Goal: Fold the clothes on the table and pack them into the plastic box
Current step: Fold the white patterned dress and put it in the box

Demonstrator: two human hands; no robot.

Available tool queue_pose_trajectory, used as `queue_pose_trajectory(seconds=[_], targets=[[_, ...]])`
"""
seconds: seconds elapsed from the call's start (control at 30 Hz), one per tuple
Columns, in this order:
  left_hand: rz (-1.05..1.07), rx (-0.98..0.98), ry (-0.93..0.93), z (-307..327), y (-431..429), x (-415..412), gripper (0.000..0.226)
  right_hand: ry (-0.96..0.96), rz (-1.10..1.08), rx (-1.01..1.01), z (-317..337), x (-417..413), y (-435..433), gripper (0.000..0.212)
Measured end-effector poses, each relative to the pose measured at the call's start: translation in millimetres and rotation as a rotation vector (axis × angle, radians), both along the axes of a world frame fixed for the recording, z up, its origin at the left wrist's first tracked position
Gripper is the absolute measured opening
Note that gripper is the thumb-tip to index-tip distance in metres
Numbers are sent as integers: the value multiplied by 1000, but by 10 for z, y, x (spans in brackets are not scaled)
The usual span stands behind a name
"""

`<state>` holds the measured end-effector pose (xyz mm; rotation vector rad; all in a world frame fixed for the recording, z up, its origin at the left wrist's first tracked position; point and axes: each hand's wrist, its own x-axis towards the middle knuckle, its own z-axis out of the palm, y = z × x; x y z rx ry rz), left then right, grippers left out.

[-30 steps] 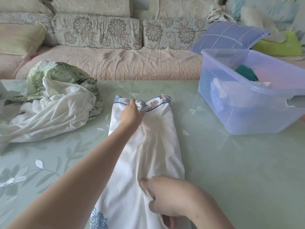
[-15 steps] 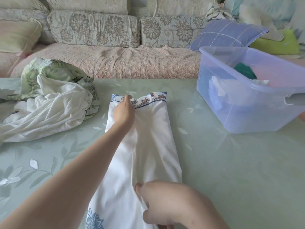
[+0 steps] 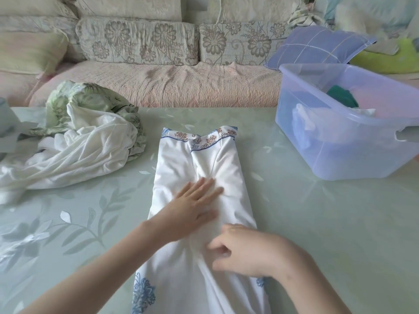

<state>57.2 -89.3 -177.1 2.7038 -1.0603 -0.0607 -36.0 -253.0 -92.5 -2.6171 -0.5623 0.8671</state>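
Two bare hands work on one white garment (image 3: 199,166) w/ blue-and-brown floral trim, lying as a long narrow strip on the bench (image 3: 317,223), trim end away from the person.

L hand (image 3: 197,200) lies flat on the mid part of the strip, fingers straight & spread, palm down. R hand (image 3: 247,252) is just beside it, nearer the person, fingers curled, pinching a bit of the fabric; creases run out from under it. Slightly blurred.

One see-through lilac plastic box (image 3: 340,155) stands on the bench beyond & to the right of the R hand, well apart from the strip. Inside approx two items show: a green cloth (image 3: 342,98) & a white cloth (image 3: 303,118).

Left of the L hand, apart from the strip, one loose heap of unfolded clothes: a white crinkled piece (image 3: 79,150) in front, a green leaf-print piece (image 3: 90,98) behind, touching it.

Beyond the bench: a floral sofa (image 3: 181,80) w/ one blue checked pillow (image 3: 317,46) behind the box. Nothing lies btwn hands & box.
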Motion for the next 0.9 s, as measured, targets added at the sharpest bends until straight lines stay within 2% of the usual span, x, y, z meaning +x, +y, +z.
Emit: queue_pose_trajectory(seconds=[0.1,0.13,0.27,0.5,0.7,0.83,0.9], targets=[[-140,-26,-189,-62,55,-329,50,-23,23,-2,-90,26,-38,16],[-146,-36,-192,-115,70,-461,48,-34,17,13,-126,40,-45,16],[-26,-191,84,-107,181,-949,54,-61,0,58,-202,-12,-78,18],[40,-354,219,-42,177,-1596,54,-205,-156,273,-287,-499,-170,24],[-30,-307,85,23,255,-1908,56,-214,-285,396,-304,-1125,-442,28],[-119,-222,-76,-3,190,-2034,55,-249,-244,437,-425,-1447,-520,29],[-147,-246,-152,-20,150,-2033,46,-269,-213,422,-481,-1490,-527,33]])
